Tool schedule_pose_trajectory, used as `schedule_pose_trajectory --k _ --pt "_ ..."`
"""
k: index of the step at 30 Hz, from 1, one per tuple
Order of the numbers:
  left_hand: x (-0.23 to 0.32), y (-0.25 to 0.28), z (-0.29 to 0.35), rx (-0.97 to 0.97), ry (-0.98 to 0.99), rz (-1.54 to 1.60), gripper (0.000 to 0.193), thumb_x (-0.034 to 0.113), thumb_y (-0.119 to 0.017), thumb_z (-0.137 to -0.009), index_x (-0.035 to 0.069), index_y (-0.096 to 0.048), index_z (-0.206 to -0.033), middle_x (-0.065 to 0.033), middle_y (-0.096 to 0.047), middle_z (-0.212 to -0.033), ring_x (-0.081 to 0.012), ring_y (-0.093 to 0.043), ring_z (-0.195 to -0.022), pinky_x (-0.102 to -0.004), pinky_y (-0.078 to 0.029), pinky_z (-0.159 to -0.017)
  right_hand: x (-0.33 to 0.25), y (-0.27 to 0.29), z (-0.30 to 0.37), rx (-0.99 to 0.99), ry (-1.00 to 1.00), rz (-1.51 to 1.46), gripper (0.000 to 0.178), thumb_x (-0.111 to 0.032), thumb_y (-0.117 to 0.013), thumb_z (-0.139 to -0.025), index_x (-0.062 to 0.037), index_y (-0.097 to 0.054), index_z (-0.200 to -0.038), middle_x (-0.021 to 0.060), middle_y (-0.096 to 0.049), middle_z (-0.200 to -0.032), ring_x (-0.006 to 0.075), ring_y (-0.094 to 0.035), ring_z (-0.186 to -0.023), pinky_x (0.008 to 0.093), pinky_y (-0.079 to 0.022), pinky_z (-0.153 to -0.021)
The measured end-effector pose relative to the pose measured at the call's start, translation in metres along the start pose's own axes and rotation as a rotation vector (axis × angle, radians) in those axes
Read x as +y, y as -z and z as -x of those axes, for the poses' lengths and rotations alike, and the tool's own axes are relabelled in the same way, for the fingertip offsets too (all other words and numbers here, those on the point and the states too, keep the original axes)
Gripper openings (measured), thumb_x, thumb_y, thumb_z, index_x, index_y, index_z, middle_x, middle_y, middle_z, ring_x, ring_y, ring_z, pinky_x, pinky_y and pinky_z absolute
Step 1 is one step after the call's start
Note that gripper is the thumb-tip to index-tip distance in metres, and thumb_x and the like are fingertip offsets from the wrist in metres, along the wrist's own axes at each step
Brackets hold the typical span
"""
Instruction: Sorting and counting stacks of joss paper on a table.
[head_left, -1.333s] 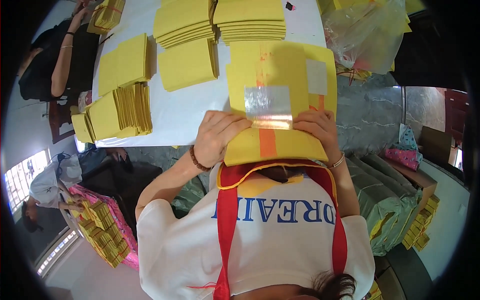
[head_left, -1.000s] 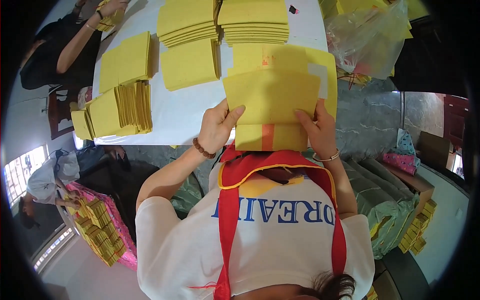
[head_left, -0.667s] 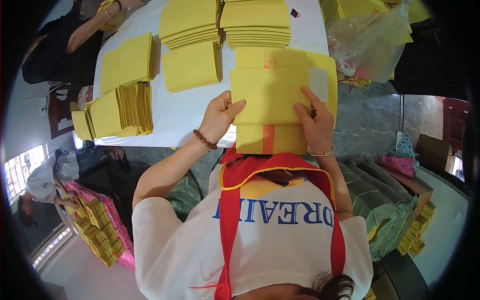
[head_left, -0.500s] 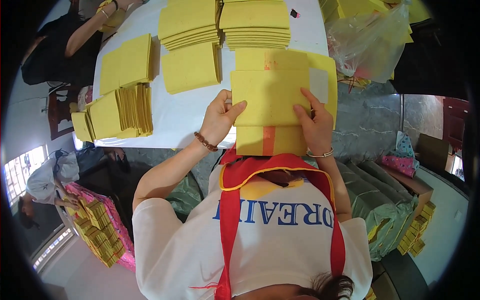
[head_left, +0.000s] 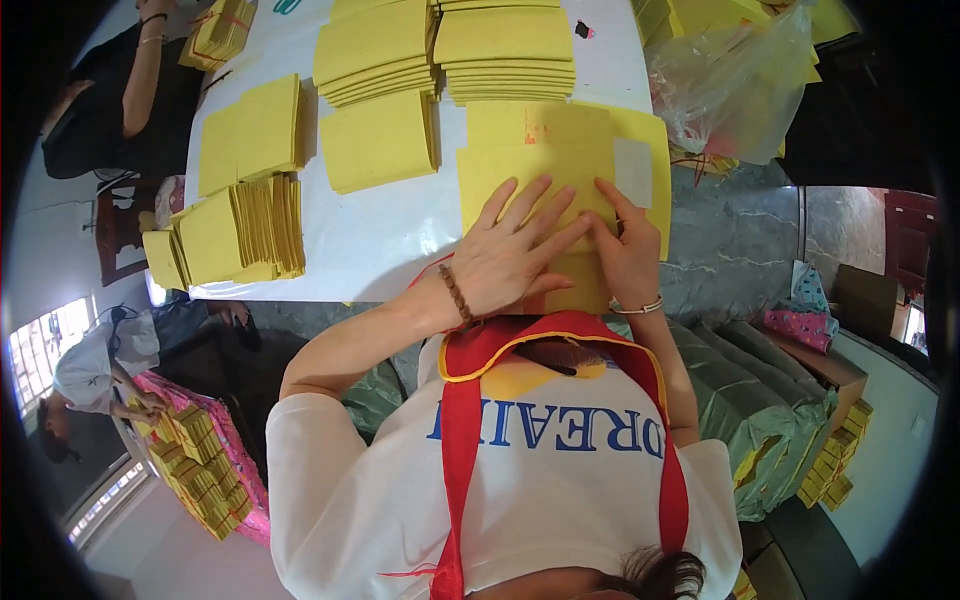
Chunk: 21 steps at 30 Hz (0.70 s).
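Spread flat on the paper point(head_left: 562, 163) with the left grip point(head_left: 512, 258), clasping nothing. Touching its right side with the right grip point(head_left: 632, 256), thumb and forefinger parted; cannot tell if pinching. Lying over other sheets point(head_left: 652, 127) at the desk's point(head_left: 385, 232) near edge. Probably light, bendable, easily creased; best held by side edges.

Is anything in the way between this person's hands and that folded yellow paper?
Nothing visible: the left hand lies spread over the folded yellow paper, and the right hand appears to rest at its right edge. A yellow stack sits apart, up and left.
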<state>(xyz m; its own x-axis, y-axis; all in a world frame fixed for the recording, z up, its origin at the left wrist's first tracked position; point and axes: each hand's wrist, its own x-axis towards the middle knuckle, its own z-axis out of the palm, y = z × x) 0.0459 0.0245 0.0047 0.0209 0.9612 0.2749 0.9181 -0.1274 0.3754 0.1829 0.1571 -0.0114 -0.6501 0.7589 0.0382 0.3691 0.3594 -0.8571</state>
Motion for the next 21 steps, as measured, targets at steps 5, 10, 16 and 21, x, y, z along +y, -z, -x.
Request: schedule_pose_trajectory --k 5,10,16,21 --pt "-0.006 -0.013 0.002 -0.134 0.049 -0.059 0.077 0.049 -0.059 -0.078 0.012 -0.035 -0.14 -0.0126 -0.033 -0.144 -0.0325 -0.026 -0.135 -0.0512 -0.017 -0.108 -0.006 0.001 0.003 -0.073 -0.076 -0.031 0.04 -0.014 -0.065 -0.079 -0.0059 -0.059 -0.118 0.0157 -0.063 -0.11 0.0272 -0.062 -0.096 0.0341 -0.045 -0.084" --pt "-0.008 -0.016 0.006 -0.139 0.017 -0.091 0.074 0.046 -0.061 -0.078 0.009 -0.038 -0.138 -0.0124 -0.03 -0.146 -0.0329 -0.024 -0.136 -0.0514 -0.015 -0.109 0.002 0.011 0.029 -0.114 0.536 0.615 0.052 -0.036 -0.059 -0.084 -0.0069 -0.052 -0.127 0.0099 -0.041 -0.14 0.0236 -0.043 -0.126 0.055 -0.02 -0.106" --pt "-0.011 -0.011 0.006 -0.063 0.115 0.077 0.069 0.035 -0.065 -0.076 0.005 -0.042 -0.134 -0.0162 -0.034 -0.141 -0.0351 -0.035 -0.126 -0.0484 -0.027 -0.102 0.011 0.002 0.042 -0.164 0.413 0.634 0.066 -0.046 -0.049 -0.087 -0.0045 -0.039 -0.137 0.0127 -0.035 -0.144 0.026 -0.031 -0.134 0.0568 -0.006 -0.109" --pt "0.0 -0.011 0.001 -0.006 -0.003 -0.254 0.058 0.022 -0.06 -0.077 0.002 -0.045 -0.13 -0.0201 -0.047 -0.127 -0.0331 -0.046 -0.111 -0.0433 -0.039 -0.092 0.006 0.013 0.038 -0.314 0.328 0.463 0.068 -0.043 -0.044 -0.09 -0.0022 -0.028 -0.141 0.0146 -0.025 -0.148 0.0298 -0.019 -0.139 0.0538 0.001 -0.11"
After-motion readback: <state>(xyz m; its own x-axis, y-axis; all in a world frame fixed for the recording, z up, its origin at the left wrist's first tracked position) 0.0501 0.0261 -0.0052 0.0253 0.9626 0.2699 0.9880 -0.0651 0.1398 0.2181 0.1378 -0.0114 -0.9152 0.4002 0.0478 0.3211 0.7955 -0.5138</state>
